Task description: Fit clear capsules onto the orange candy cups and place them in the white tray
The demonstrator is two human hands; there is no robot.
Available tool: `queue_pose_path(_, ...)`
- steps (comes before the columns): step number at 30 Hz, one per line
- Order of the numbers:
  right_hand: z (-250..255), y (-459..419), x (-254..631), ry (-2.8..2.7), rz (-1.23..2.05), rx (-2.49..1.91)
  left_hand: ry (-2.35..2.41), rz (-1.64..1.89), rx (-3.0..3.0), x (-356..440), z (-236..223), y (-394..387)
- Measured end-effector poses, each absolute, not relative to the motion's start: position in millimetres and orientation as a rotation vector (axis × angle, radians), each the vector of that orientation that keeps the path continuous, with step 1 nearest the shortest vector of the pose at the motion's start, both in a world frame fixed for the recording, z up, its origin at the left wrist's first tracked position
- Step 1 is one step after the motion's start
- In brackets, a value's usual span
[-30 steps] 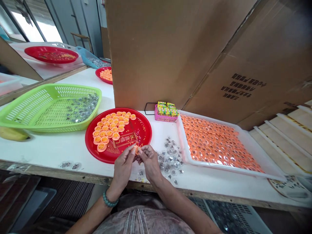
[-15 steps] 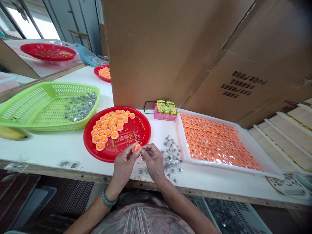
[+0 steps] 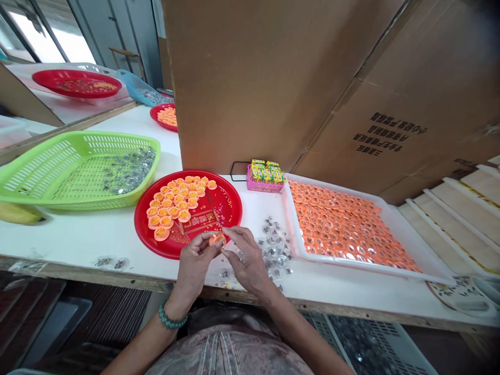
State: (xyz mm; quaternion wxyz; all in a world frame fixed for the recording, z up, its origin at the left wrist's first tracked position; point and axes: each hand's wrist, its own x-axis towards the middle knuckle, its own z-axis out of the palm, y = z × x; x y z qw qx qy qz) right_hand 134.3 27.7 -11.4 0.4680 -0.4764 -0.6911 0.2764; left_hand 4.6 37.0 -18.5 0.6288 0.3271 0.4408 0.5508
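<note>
Pinched between the thumb and fingers of my left hand (image 3: 195, 263) is a small round orange plastic piece (image 3: 217, 239), over the near edge of a red round tray (image 3: 230, 208). My right hand (image 3: 247, 260) is just right of that piece, its thumb and forefinger apart, with nothing visible between them. On the tray lie several orange discs with yellow centres (image 3: 173, 211), grouped on its left side. Small clear domed pieces with dark bits (image 3: 274, 255) are scattered on the table beside my right hand.
A white tray (image 3: 425, 268) packed with orange capped discs stands right. Behind is a pink basket (image 3: 265, 186) of yellow-green packets, against a tall cardboard sheet (image 3: 265, 78). Left are a green basket (image 3: 78, 203) holding clear pieces and a banana (image 3: 19, 213).
My right thumb and forefinger have spread and come off the orange piece. My left hand has shifted slightly left, still gripping it.
</note>
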Motion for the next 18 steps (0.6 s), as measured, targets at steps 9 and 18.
queue_pose_path(9,-28,27,131,-1.835,0.214,-1.131,0.943,1.227,0.755,7,-20,35)
queue_pose_path(18,-12,29,159,-1.705,0.882,-1.242,1.161,1.038,0.805,5,-25,38)
